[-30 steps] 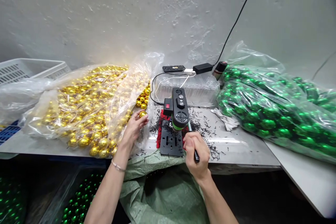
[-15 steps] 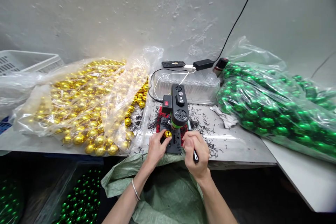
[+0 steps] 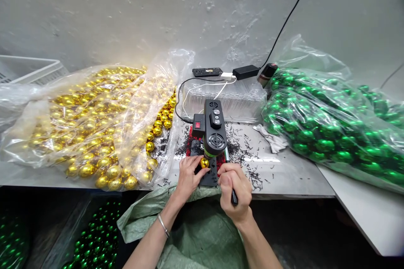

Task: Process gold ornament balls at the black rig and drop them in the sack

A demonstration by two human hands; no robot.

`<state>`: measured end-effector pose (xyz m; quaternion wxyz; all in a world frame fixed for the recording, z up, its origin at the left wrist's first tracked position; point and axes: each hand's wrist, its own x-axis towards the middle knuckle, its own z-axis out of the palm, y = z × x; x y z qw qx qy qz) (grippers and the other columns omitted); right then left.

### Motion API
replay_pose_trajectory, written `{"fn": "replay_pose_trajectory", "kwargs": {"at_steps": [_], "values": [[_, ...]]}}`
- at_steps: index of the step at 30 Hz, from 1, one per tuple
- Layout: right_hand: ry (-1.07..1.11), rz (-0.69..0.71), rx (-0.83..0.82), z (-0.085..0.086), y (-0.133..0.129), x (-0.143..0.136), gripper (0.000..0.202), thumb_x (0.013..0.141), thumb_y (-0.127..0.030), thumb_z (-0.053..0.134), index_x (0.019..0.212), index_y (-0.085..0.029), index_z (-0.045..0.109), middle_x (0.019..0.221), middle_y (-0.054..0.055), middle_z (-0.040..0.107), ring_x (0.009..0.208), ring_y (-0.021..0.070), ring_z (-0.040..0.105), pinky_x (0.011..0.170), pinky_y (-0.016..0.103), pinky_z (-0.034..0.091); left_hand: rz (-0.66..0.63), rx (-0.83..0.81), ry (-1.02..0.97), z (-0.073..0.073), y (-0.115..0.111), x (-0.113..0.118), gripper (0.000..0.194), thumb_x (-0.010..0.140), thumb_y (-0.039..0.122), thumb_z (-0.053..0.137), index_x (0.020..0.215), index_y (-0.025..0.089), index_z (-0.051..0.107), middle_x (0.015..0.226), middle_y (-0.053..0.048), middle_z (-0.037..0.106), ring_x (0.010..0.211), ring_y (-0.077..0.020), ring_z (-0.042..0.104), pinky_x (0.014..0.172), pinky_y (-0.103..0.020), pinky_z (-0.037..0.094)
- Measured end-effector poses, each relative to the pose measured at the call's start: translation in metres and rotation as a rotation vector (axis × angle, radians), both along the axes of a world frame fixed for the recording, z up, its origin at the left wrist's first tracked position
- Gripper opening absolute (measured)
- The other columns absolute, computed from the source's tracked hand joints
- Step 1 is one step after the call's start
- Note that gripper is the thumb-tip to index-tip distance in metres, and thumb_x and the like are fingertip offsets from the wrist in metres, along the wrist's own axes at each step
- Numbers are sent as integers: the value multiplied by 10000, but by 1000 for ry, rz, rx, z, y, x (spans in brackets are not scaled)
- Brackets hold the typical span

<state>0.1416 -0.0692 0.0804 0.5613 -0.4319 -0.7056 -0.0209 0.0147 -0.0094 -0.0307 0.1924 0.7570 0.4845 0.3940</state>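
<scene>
Left hand (image 3: 189,175) and ball (image 3: 205,163) have moved right, from beside the gold heap (image 3: 104,124) to the near-left edge of the machine (image 3: 215,128). Nearest hangs the green sack (image 3: 205,235); beyond it the right hand (image 3: 235,188) is wrapped around the lever (image 3: 234,199). To its left, the left thumb and fingers pinch the ball over the plate (image 3: 208,180). Setting the ball beneath the machine looks like the step in hand; the next move seems to call for steady lining-up. Farther off lies the clear box (image 3: 244,106)
</scene>
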Motion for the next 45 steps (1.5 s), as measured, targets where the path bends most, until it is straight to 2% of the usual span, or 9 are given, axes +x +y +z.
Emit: {"fn": "replay_pose_trajectory", "kwargs": {"at_steps": [13,21,24,28,31,35,38,41,45], "values": [[-59,-75,140,-54,9,3,233,950,-155,345,766,-202,480,745,23,526,670,145,530,730,373,488,-11,64,-2,-7,-1,0,344,884,384,642,1177,201,643,1062,-96,666,1002,-247,594,903,-418,471],[-78,-76,206,-66,17,1,242,962,-175,345,756,-210,466,722,7,508,666,135,535,728,352,503,-6,37,-19,-8,1,0,322,878,367,650,1153,199,656,1057,-99,673,994,-250,608,886,-421,480],[-86,-65,197,-51,15,2,232,941,-133,357,750,-209,465,705,5,508,659,138,530,687,335,492,-23,17,-37,-5,4,1,322,866,360,664,1144,197,666,1057,-104,682,1002,-257,614,900,-438,478],[43,-49,50,-2,9,-1,236,904,-62,408,724,-204,466,724,13,530,684,132,541,609,274,444,-26,-17,-92,1,3,-1,317,875,350,651,1158,207,668,1090,-103,687,1033,-258,617,944,-463,471],[109,-60,-68,32,6,-3,259,915,-64,428,698,-201,463,713,4,527,673,117,533,616,261,428,-43,-27,-115,1,-15,-9,378,887,374,631,1225,205,639,1139,-119,673,1086,-267,610,971,-472,473],[63,-47,-62,39,5,-4,259,916,-57,421,705,-202,462,705,3,513,676,122,528,617,265,418,-99,-4,-25,6,-37,-32,680,780,532,709,1360,220,538,1284,-152,604,1189,-318,564,991,-501,479],[54,-43,-37,26,4,-4,252,906,-40,417,718,-201,463,709,5,511,680,125,525,615,271,414,16,23,61,24,-14,-51,560,875,485,613,1356,210,530,1327,-149,569,1233,-298,536,1027,-485,466],[67,-49,-34,17,4,-6,252,899,-27,419,720,-200,458,712,8,509,680,126,519,609,275,404,341,-77,241,49,43,-68,362,983,292,441,1314,191,548,1353,-149,534,1282,-263,487,1050,-435,445],[65,-54,-9,15,4,-6,252,888,-11,421,724,-199,456,716,8,511,672,121,517,595,270,398,409,-240,352,61,108,-77,264,899,137,524,1125,63,639,1096,-226,629,1109,-357,571,930,-512,469]]}}
